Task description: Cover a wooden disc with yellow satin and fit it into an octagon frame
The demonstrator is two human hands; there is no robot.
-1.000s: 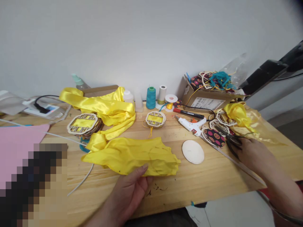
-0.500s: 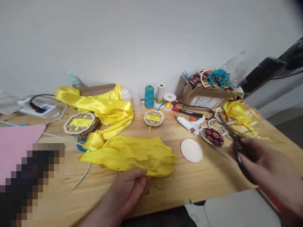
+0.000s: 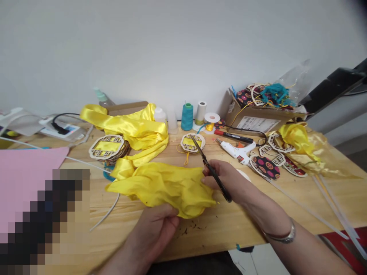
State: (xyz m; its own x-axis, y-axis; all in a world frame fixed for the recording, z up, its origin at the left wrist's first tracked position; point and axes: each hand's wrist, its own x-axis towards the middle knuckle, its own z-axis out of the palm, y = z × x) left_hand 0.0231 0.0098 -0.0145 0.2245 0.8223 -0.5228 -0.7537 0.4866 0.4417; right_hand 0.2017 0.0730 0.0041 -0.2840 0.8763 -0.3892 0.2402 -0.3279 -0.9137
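A piece of yellow satin fabric [image 3: 169, 183] spreads over the front of the table, its near edge pinched in my left hand [image 3: 159, 223]. Black-handled scissors [image 3: 213, 173] are in my right hand [image 3: 225, 175], which is at the fabric's right end. Their blades point up and away, looking closed, toward a round wooden lattice piece [image 3: 191, 143] backed in yellow with a small yellow string. Behind my right wrist a white disc [image 3: 243, 175] shows only its upper edge. More glossy yellow fabric [image 3: 134, 126] is bunched behind the flat piece.
A stack of lattice discs [image 3: 107, 147] stands at left, near a power strip [image 3: 64, 130]. Teal thread [image 3: 187, 116], a marker [image 3: 233, 136] and a white glue gun [image 3: 236, 151] lie behind. Further right are a patterned disc [image 3: 263, 167] and a cardboard box [image 3: 258, 120] of scraps.
My right hand has swung left with the scissors, from the table's right side to the fabric's right end. My left hand keeps its pinch, and the view has shifted slightly.
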